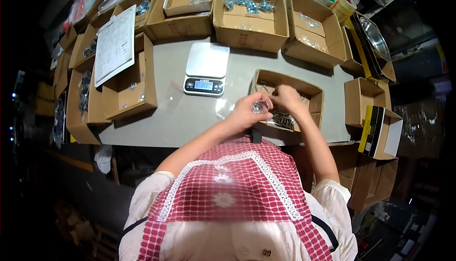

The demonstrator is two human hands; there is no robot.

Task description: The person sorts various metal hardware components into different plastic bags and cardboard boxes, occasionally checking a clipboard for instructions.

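My left hand (244, 113) is closed around a small clear plastic bag (260, 106) at the near left corner of an open cardboard box (317, 93). Something shiny shows through the bag, too small to name. Over the same box, my right hand (287, 98) is bent with its fingers drawn together, close to the bag. What those fingers hold, if anything, is hidden. Long thin metal screws (283, 119) lie in a heap inside the box, below my right hand. Left of the box, another clear plastic bag (223, 109) lies flat on the table near my left wrist.
A digital scale (207, 66) with a lit display stands on the grey table (166, 125). Cardboard boxes (250, 38) with bagged metal parts line the far side. At left, a written sheet (115, 47) leans on boxes. A metal bowl (374, 38) and tape rolls (344, 7) sit far right.
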